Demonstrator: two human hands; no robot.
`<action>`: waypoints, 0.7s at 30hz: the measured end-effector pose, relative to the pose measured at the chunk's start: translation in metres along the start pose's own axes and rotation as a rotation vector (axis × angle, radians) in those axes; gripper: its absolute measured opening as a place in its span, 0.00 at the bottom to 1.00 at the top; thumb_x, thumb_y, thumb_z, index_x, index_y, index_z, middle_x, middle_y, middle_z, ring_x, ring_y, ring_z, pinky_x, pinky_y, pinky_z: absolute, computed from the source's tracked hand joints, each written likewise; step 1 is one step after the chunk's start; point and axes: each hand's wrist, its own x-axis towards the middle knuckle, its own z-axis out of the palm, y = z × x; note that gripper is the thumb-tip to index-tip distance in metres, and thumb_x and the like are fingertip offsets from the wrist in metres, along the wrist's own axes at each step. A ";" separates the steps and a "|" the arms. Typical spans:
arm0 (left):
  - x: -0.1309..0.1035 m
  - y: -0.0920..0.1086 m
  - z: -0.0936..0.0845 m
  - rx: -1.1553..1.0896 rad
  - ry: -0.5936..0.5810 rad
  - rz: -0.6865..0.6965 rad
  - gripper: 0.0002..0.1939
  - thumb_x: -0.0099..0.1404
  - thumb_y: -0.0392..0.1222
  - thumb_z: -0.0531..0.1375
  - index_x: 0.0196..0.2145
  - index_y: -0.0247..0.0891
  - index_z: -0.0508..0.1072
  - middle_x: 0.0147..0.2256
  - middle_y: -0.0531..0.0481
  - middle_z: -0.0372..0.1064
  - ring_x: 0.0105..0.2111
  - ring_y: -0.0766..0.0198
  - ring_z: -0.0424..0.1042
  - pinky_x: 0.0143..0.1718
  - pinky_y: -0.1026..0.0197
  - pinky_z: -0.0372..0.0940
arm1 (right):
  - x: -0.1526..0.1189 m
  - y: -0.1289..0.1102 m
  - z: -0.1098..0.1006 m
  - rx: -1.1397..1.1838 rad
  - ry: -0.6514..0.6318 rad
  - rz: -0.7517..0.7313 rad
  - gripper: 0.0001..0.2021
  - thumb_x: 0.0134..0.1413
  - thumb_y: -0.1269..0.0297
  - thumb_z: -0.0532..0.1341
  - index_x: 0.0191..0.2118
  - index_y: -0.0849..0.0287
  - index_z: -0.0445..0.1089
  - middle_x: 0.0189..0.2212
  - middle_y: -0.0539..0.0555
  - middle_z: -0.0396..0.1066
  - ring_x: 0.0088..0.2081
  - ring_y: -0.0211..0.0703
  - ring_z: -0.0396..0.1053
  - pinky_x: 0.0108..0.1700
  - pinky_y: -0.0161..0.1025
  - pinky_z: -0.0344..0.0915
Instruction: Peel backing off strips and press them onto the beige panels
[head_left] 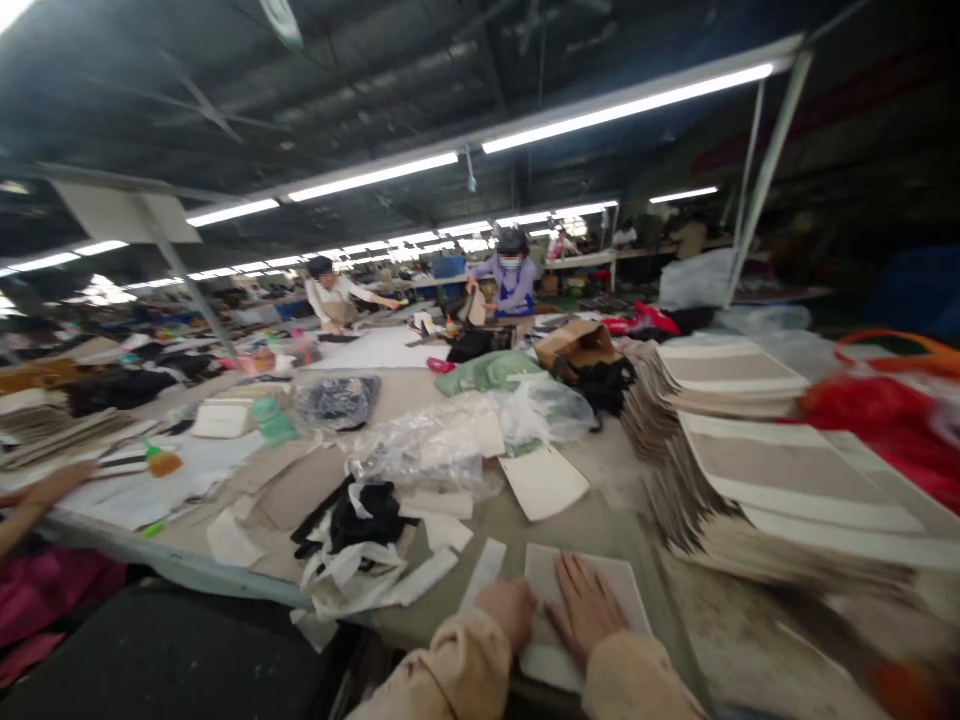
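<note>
A light beige panel with a pale border (632, 592) lies on the table's near edge at the bottom centre. My right hand (587, 607) is flat on it, fingers spread. My left hand (511, 610) is closed at the panel's left edge; whatever its fingers may hold is hidden. Just beyond that hand, a white strip (484, 572) lies on the table. White and black scraps (360, 545) are heaped to the left, and a cream sheet (544, 482) lies farther back.
Tall stacks of panels (795, 470) stand at the right, beside red bags (877, 410). Clear plastic (420, 440) covers the middle. Another person's hand (64, 480) reaches in at the left, near a glue bottle (161, 460). Two people work across the table.
</note>
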 end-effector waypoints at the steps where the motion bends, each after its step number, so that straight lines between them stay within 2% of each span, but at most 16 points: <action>1: -0.001 0.003 0.014 0.037 -0.035 -0.017 0.14 0.66 0.46 0.54 0.46 0.37 0.69 0.45 0.44 0.67 0.43 0.60 0.69 0.45 0.52 0.65 | -0.005 0.010 -0.007 -0.026 -0.040 0.041 0.32 0.56 0.53 0.47 0.62 0.68 0.52 0.63 0.57 0.44 0.64 0.50 0.42 0.63 0.52 0.43; 3: -0.001 0.007 0.034 0.114 -0.075 -0.039 0.15 0.68 0.46 0.51 0.43 0.33 0.70 0.41 0.41 0.70 0.43 0.55 0.70 0.45 0.49 0.64 | -0.013 0.029 -0.019 -0.060 -0.074 0.165 0.33 0.58 0.53 0.47 0.64 0.68 0.46 0.64 0.56 0.40 0.65 0.46 0.38 0.63 0.49 0.39; 5: 0.001 0.007 0.042 0.165 -0.084 -0.028 0.16 0.67 0.45 0.48 0.41 0.33 0.71 0.39 0.37 0.72 0.43 0.49 0.71 0.44 0.48 0.63 | -0.019 0.041 -0.026 -0.075 -0.089 0.243 0.33 0.59 0.52 0.48 0.65 0.67 0.44 0.65 0.55 0.38 0.65 0.46 0.36 0.63 0.49 0.38; 8: 0.003 0.006 0.040 0.215 -0.062 -0.015 0.17 0.66 0.46 0.48 0.40 0.34 0.71 0.38 0.35 0.73 0.42 0.47 0.72 0.41 0.50 0.64 | -0.025 0.046 -0.027 -0.086 -0.069 0.277 0.34 0.59 0.52 0.48 0.65 0.67 0.45 0.65 0.54 0.38 0.65 0.47 0.36 0.63 0.50 0.37; 14: -0.002 0.008 0.039 0.259 -0.016 -0.049 0.18 0.66 0.47 0.47 0.40 0.35 0.70 0.37 0.37 0.74 0.40 0.49 0.73 0.38 0.53 0.65 | -0.026 0.043 -0.023 -0.075 -0.024 0.242 0.34 0.59 0.52 0.48 0.64 0.70 0.46 0.65 0.58 0.40 0.64 0.51 0.37 0.63 0.51 0.37; 18: -0.004 0.007 0.043 0.247 0.003 -0.047 0.17 0.67 0.47 0.46 0.40 0.35 0.70 0.37 0.37 0.74 0.40 0.49 0.73 0.38 0.54 0.64 | -0.025 0.048 -0.021 -0.049 -0.022 0.259 0.34 0.57 0.52 0.50 0.64 0.69 0.46 0.65 0.58 0.40 0.65 0.49 0.37 0.63 0.50 0.38; 21: -0.005 0.007 0.042 0.219 0.015 -0.045 0.16 0.67 0.45 0.46 0.40 0.34 0.70 0.37 0.38 0.74 0.40 0.51 0.73 0.38 0.55 0.64 | -0.024 0.060 -0.016 0.089 0.073 0.262 0.35 0.56 0.54 0.51 0.64 0.70 0.46 0.64 0.60 0.43 0.64 0.49 0.41 0.63 0.48 0.42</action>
